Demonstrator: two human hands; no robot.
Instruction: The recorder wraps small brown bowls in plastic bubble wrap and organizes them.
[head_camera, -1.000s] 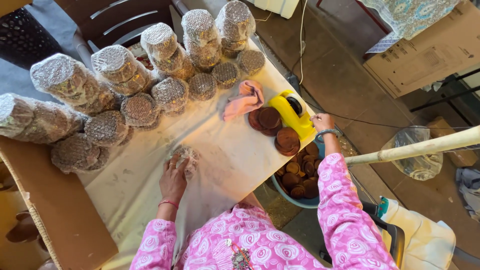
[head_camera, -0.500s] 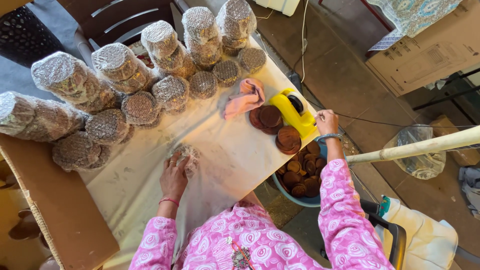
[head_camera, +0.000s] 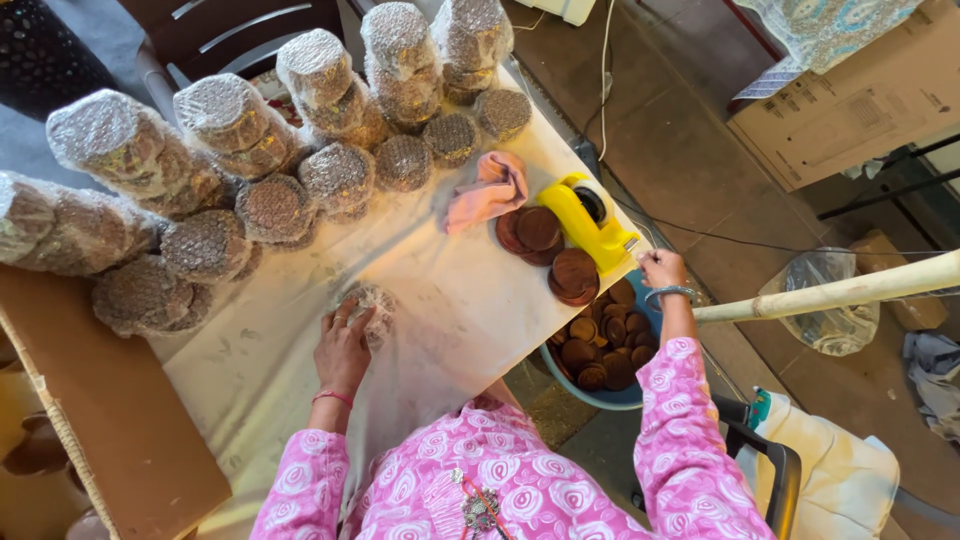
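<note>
Small bubble-wrapped round bundle (head_camera: 368, 303) on white table sheet (head_camera: 440, 300), pressed under left hand (head_camera: 343, 350), fingers spread. Right hand (head_camera: 661, 268), fist closed on nothing visible, lifted farther above blue tub (head_camera: 600, 398) of brown clay discs (head_camera: 598, 345) than before.

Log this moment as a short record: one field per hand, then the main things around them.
left hand: flat on a bubble-wrapped disc on the white table cover
right hand: closed, at the table edge beside the yellow tape dispenser
blue tub: below the table edge, holds brown discs
loose brown discs: by the dispenser
pink cloth: crumpled
wrapped stacks: along the far side
</note>
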